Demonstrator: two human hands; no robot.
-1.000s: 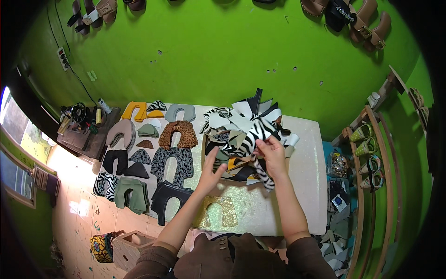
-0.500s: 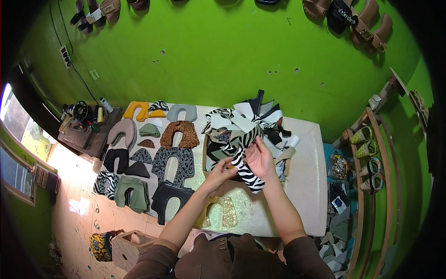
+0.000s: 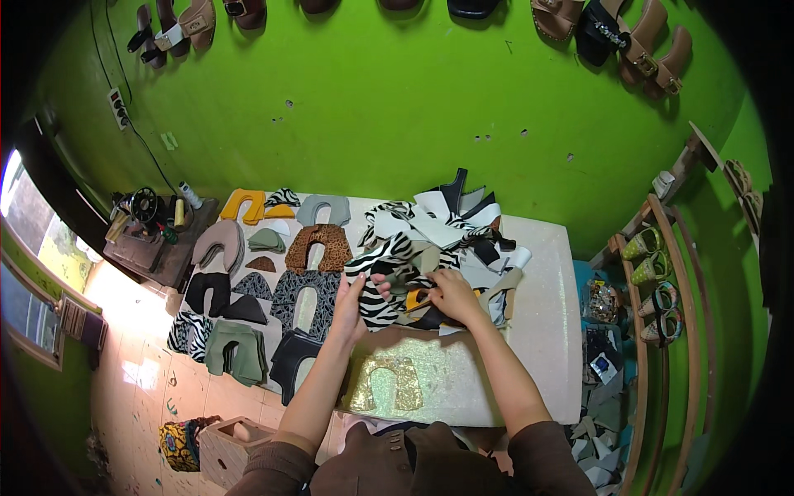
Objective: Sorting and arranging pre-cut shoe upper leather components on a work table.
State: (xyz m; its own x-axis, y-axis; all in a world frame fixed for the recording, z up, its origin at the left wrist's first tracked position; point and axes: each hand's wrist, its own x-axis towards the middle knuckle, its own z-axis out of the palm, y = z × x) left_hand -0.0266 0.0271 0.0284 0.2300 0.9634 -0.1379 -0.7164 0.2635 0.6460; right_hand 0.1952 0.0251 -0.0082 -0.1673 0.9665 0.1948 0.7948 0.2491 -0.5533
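Note:
My left hand (image 3: 351, 307) is closed around a zebra-striped scrap of material (image 3: 382, 307), its fingers curled at the scrap's edge. Over the pile of cut scraps, my right hand (image 3: 454, 296) has its fingers bent down among the pieces; the fingertips are hidden. A yellow scrap (image 3: 414, 298) shows just left of those fingers, and a grey-green scrap (image 3: 426, 259) lies above them. White and black offcuts (image 3: 431, 203) heap up behind. On the near side of the table lies a gold glittery U-shaped piece (image 3: 408, 387).
Stacks of cut pieces cover the table's left part, among them leopard-print (image 3: 332, 247), green (image 3: 223, 349) and black ones (image 3: 286, 364). A sewing machine (image 3: 144, 207) stands far left. At right is a wooden rack (image 3: 667, 347) with green shoes (image 3: 648, 243).
My left hand has moved left with the zebra-striped material, drawing it away from the right hand. My right hand has turned from palm-up to fingers-down in the scraps, and the yellow scrap is more exposed.

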